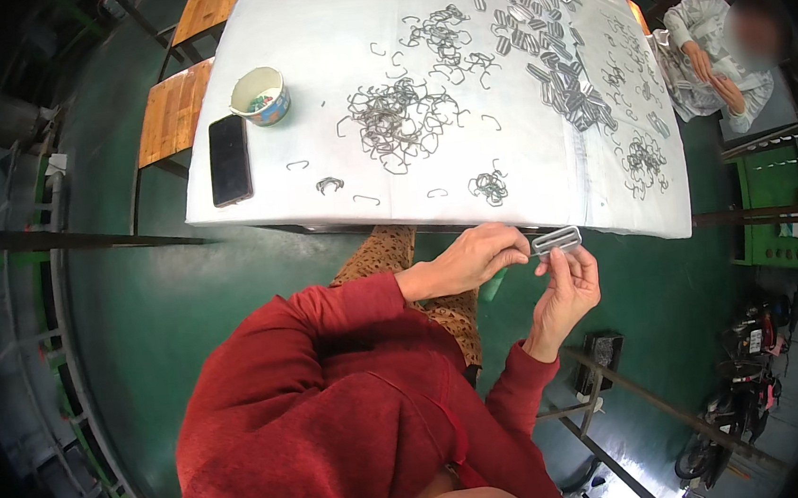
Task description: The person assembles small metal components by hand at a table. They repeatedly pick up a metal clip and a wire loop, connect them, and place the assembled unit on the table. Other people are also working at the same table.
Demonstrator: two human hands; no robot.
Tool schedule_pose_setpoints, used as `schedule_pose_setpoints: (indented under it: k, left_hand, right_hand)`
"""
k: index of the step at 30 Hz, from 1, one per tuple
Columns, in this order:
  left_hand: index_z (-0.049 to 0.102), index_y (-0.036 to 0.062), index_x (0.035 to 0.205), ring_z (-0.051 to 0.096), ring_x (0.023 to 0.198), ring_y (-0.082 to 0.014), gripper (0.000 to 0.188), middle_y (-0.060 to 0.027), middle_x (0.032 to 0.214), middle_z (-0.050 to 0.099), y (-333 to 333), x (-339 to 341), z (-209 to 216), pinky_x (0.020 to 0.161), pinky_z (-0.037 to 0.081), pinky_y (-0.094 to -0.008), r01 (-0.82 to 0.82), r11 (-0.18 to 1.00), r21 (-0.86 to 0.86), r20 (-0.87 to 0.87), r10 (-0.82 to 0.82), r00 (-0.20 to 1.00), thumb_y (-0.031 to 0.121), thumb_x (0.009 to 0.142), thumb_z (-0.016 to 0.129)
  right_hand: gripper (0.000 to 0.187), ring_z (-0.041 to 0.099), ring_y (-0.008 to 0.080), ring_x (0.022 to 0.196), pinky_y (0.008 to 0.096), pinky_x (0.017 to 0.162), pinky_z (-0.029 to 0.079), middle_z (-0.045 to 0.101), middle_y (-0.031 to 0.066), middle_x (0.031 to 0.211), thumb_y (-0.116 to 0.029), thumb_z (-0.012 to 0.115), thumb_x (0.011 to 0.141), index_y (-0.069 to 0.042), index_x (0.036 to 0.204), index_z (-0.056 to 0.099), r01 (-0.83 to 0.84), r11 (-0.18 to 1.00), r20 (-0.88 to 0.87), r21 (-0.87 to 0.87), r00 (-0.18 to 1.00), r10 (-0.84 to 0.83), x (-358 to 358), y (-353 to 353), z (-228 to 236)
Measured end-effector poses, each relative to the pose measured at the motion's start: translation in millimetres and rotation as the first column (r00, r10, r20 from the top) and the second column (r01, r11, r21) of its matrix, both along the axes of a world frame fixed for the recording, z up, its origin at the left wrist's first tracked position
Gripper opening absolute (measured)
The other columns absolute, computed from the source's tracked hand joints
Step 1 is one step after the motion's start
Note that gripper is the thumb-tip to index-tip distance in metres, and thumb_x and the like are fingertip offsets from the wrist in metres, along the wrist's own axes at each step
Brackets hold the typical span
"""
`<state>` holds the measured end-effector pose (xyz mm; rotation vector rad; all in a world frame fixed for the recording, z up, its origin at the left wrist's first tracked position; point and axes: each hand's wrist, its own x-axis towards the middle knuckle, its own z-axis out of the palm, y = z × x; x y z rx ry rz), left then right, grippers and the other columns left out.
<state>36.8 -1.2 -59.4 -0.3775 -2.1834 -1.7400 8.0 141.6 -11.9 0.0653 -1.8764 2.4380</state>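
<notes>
Just off the table's near edge, my right hand (pixel 566 293) holds a grey oblong metal buckle frame (pixel 556 239) with a long slot, its thumb and fingers closed round the lower side. My left hand (pixel 478 257) meets the frame's left end with thumb and fingertips pinched. What lies inside that pinch is too small to make out. Beyond my hands, a small cluster of bent wire pieces (pixel 489 188) lies on the white-covered table (pixel 308 186). Farther back spreads a bigger heap of the same bent wires (pixel 397 121).
Many metal buckle frames (pixel 576 101) are piled toward the right. A black phone (pixel 230 160) and a paper cup (pixel 260 97) with small coloured bits stand at the left. Wooden stools (pixel 173 112) flank the table's left side. Another person (pixel 719 60) sits at the right.
</notes>
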Motion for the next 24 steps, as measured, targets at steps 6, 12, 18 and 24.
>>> schedule_pose_setpoints:
  k: [6, 12, 18, 24]
  left_hand:
    - [0.061, 0.0063, 0.1, 0.058, 0.09, -0.027, 0.023, -0.0074, 0.092, 0.063, -61, -27, -1, 0.078, 0.046, -0.0348, -0.362, 0.93, -0.063, -0.113, 0.354, 0.928, 0.019, 0.082, 0.067]
    - [0.068, 0.0035, 0.091, 0.064, 0.076, -0.0329, 0.024, -0.0169, 0.082, 0.066, -239, -141, -39, 0.068, 0.049, -0.0409, -0.604, 0.493, -0.626, -0.014, 0.768, 0.64, 0.026, 0.086, 0.06]
    - [0.063, 0.0018, 0.091, 0.062, 0.087, -0.0358, 0.017, -0.02, 0.094, 0.064, -262, -175, -80, 0.075, 0.048, -0.044, -0.379, 0.25, -0.891, -0.074, 0.743, 0.665, 0.012, 0.082, 0.053]
    - [0.061, 0.0003, 0.096, 0.065, 0.075, -0.0284, 0.019, -0.0174, 0.088, 0.063, -194, -150, -36, 0.066, 0.051, -0.0387, -0.449, 0.712, -0.54, 0.013, 0.54, 0.841, 0.007, 0.087, 0.046]
  right_hand:
    - [0.018, 0.059, 0.014, 0.065, 0.0242, 0.054, 0.049, 0.064, 0.0146, 0.082, 0.013, 0.059, 0.08, 0.005, 0.095, 0.055, -0.019, 1.0, 0.009, 0.025, 1.0, 0.019, 2, 2, 6]
    - [0.018, 0.059, 0.0134, 0.061, 0.0233, 0.054, 0.048, 0.064, 0.0144, 0.081, 0.013, 0.062, 0.078, 0.005, 0.093, 0.055, -0.08, 0.995, 0.022, 0.052, 0.997, 0.079, -5, 5, 7]
    - [0.018, 0.058, 0.0104, 0.062, 0.0222, 0.056, 0.047, 0.064, 0.0108, 0.08, 0.008, 0.066, 0.078, 0.006, 0.094, 0.056, -0.071, 0.99, 0.096, 0.12, 0.994, 0.06, -10, 15, 11]
    - [0.016, 0.06, 0.0117, 0.061, 0.0223, 0.053, 0.049, 0.065, 0.012, 0.081, 0.006, 0.063, 0.082, 0.007, 0.097, 0.059, -0.077, 0.996, 0.05, 0.033, 0.996, 0.075, -7, 23, -4]
